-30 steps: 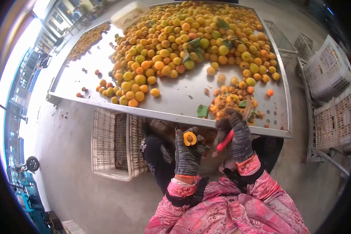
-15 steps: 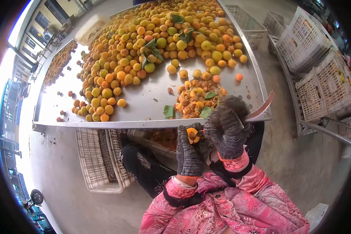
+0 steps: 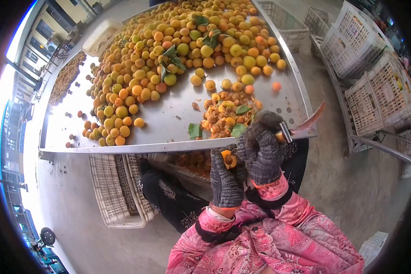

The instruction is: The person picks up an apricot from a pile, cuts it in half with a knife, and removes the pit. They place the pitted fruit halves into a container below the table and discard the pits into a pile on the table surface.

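My left hand [image 3: 225, 182], in a dark grey knit glove, grips a cut-open apricot [image 3: 229, 159] just below the table's front edge. Orange flesh and a dark middle show on its cut face. Close beside it, my right hand [image 3: 262, 153], gloved alike, is closed around a curved knife [image 3: 308, 122]. The blade points up and to the right, away from the apricot; a metal collar shows at its base. Beyond my hands, a heap of cut apricot pieces [image 3: 223, 116] with a few green leaves lies on the metal table [image 3: 169, 123].
Whole apricots [image 3: 141, 68] are piled across the table. A crate of orange pieces [image 3: 192, 164] stands beneath its front edge, by my legs. An empty-looking white crate [image 3: 109, 192] sits on the floor at left. Stacked white crates [image 3: 374, 100] rest on a metal rack at right.
My right hand has turned slightly, so the knife's metal collar now shows and the blade sits a little higher and farther right. My left hand still holds the apricot.
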The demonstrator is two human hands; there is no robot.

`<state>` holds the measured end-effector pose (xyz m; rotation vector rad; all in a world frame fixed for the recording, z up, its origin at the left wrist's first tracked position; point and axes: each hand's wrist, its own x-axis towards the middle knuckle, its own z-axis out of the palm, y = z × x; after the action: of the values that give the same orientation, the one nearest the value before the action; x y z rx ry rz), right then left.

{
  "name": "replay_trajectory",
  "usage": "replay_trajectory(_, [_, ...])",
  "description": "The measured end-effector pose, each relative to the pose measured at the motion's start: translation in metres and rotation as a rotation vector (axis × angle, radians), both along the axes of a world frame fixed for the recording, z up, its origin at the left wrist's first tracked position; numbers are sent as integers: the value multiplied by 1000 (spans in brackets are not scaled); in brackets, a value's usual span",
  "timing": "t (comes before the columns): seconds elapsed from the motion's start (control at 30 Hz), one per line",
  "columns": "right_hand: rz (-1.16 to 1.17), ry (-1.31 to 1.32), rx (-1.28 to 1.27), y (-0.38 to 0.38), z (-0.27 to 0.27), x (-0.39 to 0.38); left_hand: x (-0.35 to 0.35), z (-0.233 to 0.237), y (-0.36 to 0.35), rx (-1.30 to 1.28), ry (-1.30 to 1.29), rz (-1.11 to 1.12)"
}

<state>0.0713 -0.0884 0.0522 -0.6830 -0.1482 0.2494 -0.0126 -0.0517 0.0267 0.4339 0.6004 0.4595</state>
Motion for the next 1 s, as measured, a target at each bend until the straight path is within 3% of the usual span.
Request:
replay_trajectory(0.1, [37, 81, 30, -2, -11, 9, 6, 28, 3, -88, 230, -72])
replay_trajectory(0.17, [65, 156, 38, -3, -14, 14, 2, 24, 3, -12, 207, -119])
replay_trajectory(0.23, [30, 208, -175, -2, -10, 16, 1, 18, 2, 64, 182, -159])
replay_trajectory(0.3, [34, 164, -183, 4, 2, 5, 4, 9, -2, 296, 125, -134])
replay_trajectory(0.37, [36, 121, -189, 4, 4, 2, 5, -14, -3, 221, 82, -36])
replay_trajectory(0.43, [177, 117, -26, -1, -4, 6, 3, -13, -3, 143, 38, 65])
replay_trajectory(0.5, [156, 183, 53, 1, -9, 6, 1, 15, 0, 496, 226, -179])
replay_trajectory(0.53, [201, 206, 60, 0, -12, 10, 1, 5, 5, -10, -46, -96])
replay_trajectory(0.57, [241, 235, 65, -4, -18, 12, 0, 0, 8, -11, -43, -96])
replay_trajectory(0.6, [126, -216, -492, -10, -32, 15, -1, -3, 10, 39, 84, -148])
replay_trajectory(0.63, [125, -213, -494, -10, -36, 16, -1, -7, 12, 93, 205, -200])
replay_trajectory(0.7, [393, 108, 37, -7, -37, 25, 2, -24, 16, 194, 206, -244])
replay_trajectory(0.73, [510, 85, -36, -13, -34, 28, 3, -26, 18, 291, 211, -282])
replay_trajectory(0.83, [567, -24, -37, -7, -32, 31, -5, -22, 22, 447, 225, -430])
replay_trajectory(0.9, [607, 3, 9, -7, -23, 28, -11, -24, 26, 416, 242, -500])
replay_trajectory(1.0, [594, -701, -307, -4, -16, 33, -11, -20, 23, 278, 256, -525])
